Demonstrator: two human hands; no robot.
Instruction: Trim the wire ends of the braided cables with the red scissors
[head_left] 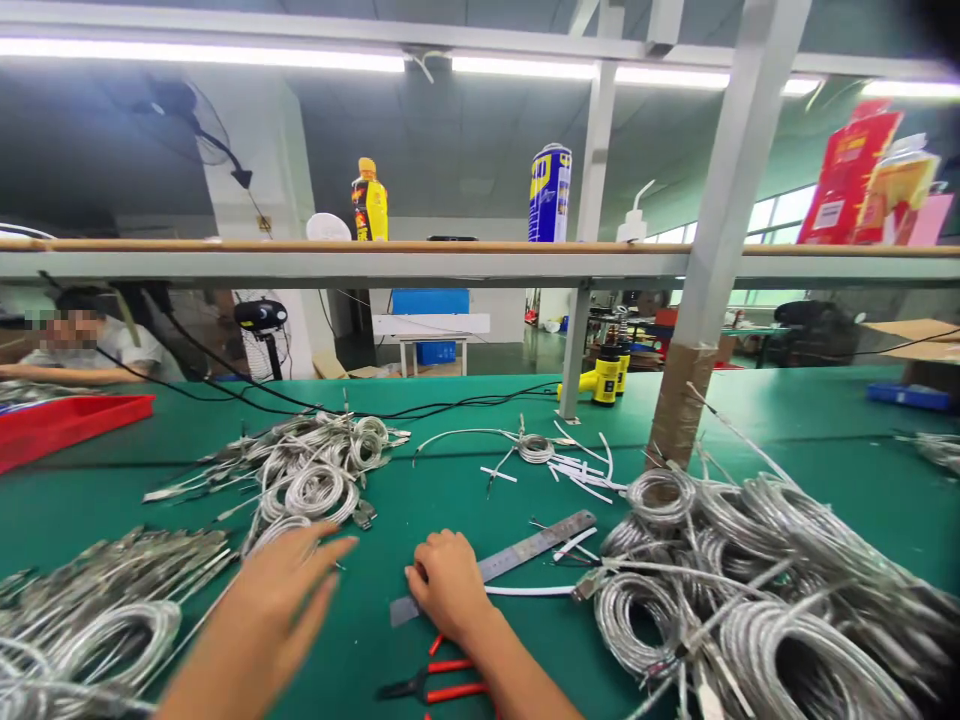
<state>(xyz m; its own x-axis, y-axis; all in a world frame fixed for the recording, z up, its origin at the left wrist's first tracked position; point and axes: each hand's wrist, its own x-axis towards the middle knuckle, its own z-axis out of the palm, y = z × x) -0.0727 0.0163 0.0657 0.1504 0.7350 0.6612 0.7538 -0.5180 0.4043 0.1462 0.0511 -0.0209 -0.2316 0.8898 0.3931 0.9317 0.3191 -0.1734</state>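
Note:
My left hand (281, 590) is over the left-middle of the green table, fingers stretched out and apart, nothing in them. It is close to a pile of coiled clear-sheathed USB cables (322, 490). My right hand (448, 575) rests on a steel ruler (536, 545), its fingers curled; whatever they hold is hidden. From beside the right wrist a white tube or cable (529, 591) runs right to a USB plug (586, 584). Below the wrist lie red-handled cutters (424, 685), partly covered by the forearm. Short white tubes (585, 475) are scattered behind the ruler.
A large heap of coiled cables (750, 560) covers the right side, near a taped post (679, 410). More cables (112, 610) lie front left. A red tray (75, 425), black cords and a yellow heat gun (604, 378) sit farther back. Behind the table, a person sits at left.

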